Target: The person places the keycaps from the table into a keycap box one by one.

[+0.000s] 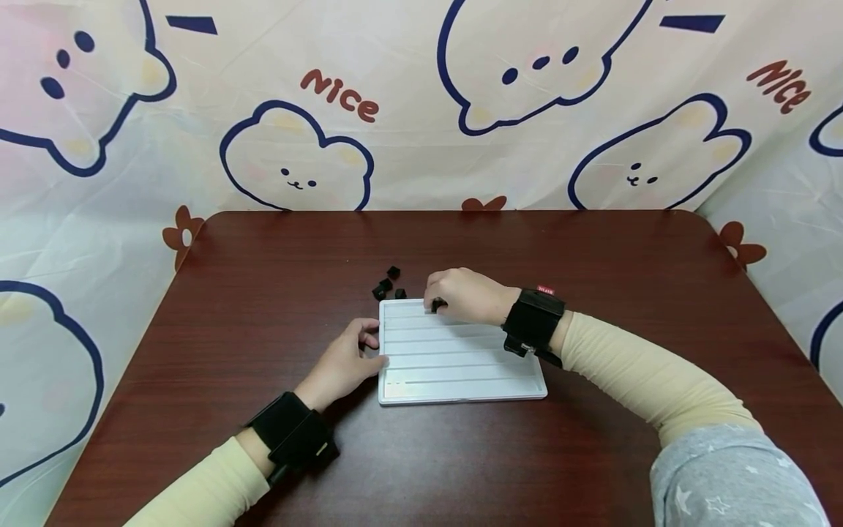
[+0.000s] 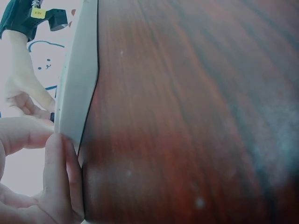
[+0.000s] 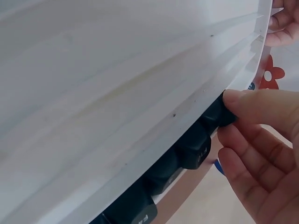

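Observation:
A white tray [image 1: 461, 359] with ridged rows lies on the brown table. My left hand [image 1: 345, 362] holds its left edge, thumb at the rim and fingers bent against the side wall [image 2: 77, 88]. Over the tray's far edge, my right hand [image 1: 467, 293] pinches a black keycap [image 3: 219, 112] between thumb and fingers. That keycap sits at the end of a line of black keycaps [image 3: 194, 147] along the far row, some with white print. From the head view, the right hand and wrist hide most of that line.
Several loose black keycaps [image 1: 385, 285] lie on the table [image 1: 296, 271] just beyond the tray's far left corner. Behind the table's far edge hangs a pale curtain [image 1: 408, 161] printed with cartoon animals. Black camera bands circle both wrists.

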Tool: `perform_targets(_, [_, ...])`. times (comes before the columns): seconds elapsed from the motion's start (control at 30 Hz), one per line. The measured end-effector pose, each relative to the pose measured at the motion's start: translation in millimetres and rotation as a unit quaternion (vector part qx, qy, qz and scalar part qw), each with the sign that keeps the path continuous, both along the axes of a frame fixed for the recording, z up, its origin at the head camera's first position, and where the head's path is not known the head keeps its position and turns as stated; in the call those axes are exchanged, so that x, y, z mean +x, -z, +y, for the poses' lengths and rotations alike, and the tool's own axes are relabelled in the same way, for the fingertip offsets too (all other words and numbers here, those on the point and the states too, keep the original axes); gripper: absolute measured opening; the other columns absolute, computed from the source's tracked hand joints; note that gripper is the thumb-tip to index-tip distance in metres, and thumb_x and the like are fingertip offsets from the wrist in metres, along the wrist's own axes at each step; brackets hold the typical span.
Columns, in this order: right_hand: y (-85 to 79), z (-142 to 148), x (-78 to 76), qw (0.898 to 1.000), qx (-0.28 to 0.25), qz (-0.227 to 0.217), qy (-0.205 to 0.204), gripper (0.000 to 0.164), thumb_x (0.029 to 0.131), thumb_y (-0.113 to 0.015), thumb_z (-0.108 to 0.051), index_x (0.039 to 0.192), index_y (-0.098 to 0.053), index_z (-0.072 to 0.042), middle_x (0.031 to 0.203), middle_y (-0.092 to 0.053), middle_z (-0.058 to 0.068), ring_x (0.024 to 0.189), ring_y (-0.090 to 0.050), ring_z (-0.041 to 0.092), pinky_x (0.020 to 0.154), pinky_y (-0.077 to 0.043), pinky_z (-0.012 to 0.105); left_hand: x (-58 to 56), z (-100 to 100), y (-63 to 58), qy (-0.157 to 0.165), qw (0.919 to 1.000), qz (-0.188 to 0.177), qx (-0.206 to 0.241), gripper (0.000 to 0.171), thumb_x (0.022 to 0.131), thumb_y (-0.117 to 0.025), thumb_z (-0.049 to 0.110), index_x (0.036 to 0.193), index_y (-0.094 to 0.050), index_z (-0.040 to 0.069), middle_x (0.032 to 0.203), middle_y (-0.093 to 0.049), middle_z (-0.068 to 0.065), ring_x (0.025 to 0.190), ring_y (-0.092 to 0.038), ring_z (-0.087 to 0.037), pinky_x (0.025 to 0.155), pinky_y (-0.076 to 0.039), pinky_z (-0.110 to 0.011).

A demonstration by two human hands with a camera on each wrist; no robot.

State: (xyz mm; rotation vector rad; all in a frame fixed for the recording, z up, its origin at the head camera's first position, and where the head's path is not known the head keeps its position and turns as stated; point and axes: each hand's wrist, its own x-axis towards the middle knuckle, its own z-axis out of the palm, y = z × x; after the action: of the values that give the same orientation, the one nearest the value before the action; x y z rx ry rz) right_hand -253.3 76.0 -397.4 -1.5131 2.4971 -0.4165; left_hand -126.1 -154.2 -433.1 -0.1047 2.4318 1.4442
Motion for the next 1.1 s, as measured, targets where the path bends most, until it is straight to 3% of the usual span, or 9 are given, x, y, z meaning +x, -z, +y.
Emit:
perform_targets(0.7, [0.7, 0.5, -0.8, 1.0, -0.013, -0.009, -0.005, 0.013, 0.091, -0.073, 0.001, 0.101, -0.078, -0.007, 0.1, -0.068, 0.004, 0.084, -0.062, 0.014, 0.078, -0.052, 0.028, -1.2, -0.4, 1.1, 0.004, 1.0, 0.001, 0.001, 0.06, 0.093, -0.072, 0.003, 0.147, -0.044, -0.001, 0.109, -0.058, -0.013, 0.08, -0.052, -0.021, 0.071, -0.045, -0.033])
perform_targets(0.8, [1.3, 0.9, -2.4, 1.0, -0.015, -0.015, 0.002, 0.016, 0.095, -0.074, -0.011, 0.11, -0.077, -0.007, 0.107, -0.07, 0.005, 0.093, -0.065, 0.015, 0.085, -0.053, 0.031, -1.0, -0.5, 1.0, 0.004, 1.0, 0.002, -0.002, 0.06, 0.093, -0.072, 0.003, 0.146, -0.045, -0.001, 0.109, -0.058, -0.012, 0.08, -0.052, -0.021, 0.071, -0.044, -0.033])
perform_targets(0.93, [1.1, 1.3, -6.9, 0.999, -0.011, -0.038, 0.017, 0.036, 0.101, -0.069, -0.028, 0.129, -0.071, -0.006, 0.125, -0.07, 0.007, 0.119, -0.063, 0.021, 0.101, -0.049, 0.038, -0.7, -0.6, 0.7, 0.005, 1.0, 0.005, -0.004, 0.059, 0.092, -0.072, 0.003, 0.145, -0.045, -0.002, 0.108, -0.058, -0.012, 0.079, -0.052, -0.021, 0.07, -0.045, -0.033])
perform_targets(1.1, [-0.8, -1.3, -16.8, 0.998, 0.0, -0.059, 0.019, 0.043, 0.103, -0.064, -0.032, 0.137, -0.065, -0.004, 0.134, -0.066, 0.009, 0.129, -0.058, 0.024, 0.107, -0.045, 0.041, -1.0, -0.8, 0.7, 0.004, 1.0, 0.005, -0.004, 0.059, 0.092, -0.072, 0.004, 0.145, -0.046, -0.002, 0.108, -0.059, -0.012, 0.079, -0.053, -0.021, 0.07, -0.045, -0.032])
